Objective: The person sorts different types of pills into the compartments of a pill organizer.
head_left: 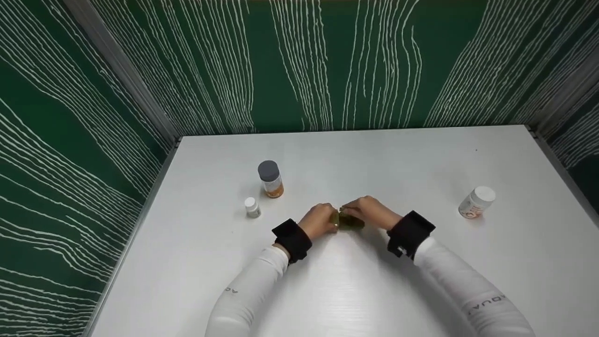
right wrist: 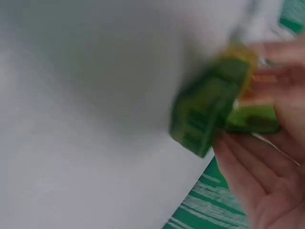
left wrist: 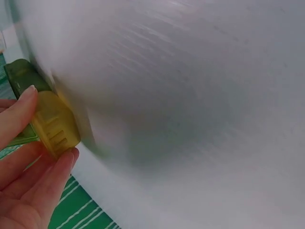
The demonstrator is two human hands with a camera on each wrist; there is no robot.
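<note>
A small case of see-through green and yellow plastic [head_left: 352, 223] is between both hands at the middle of the table. It seems to be swung apart, with a green part and a yellow part [left wrist: 56, 125]. My left hand [head_left: 319, 218] pinches the yellow part between thumb and fingertips. From the other side my right hand [head_left: 373, 213] grips the case, its fingers bent about the green part [right wrist: 205, 112]; this view is blurred. Whether anything lies inside the case I cannot tell.
Left of the hands stand a grey-capped clear bottle with orange at its base [head_left: 272, 180] and a small white-capped bottle [head_left: 252, 208]. A white bottle [head_left: 476, 202] stands far right on the white table [head_left: 365, 159]. Green, white-lined panels [head_left: 262, 93] rise behind it.
</note>
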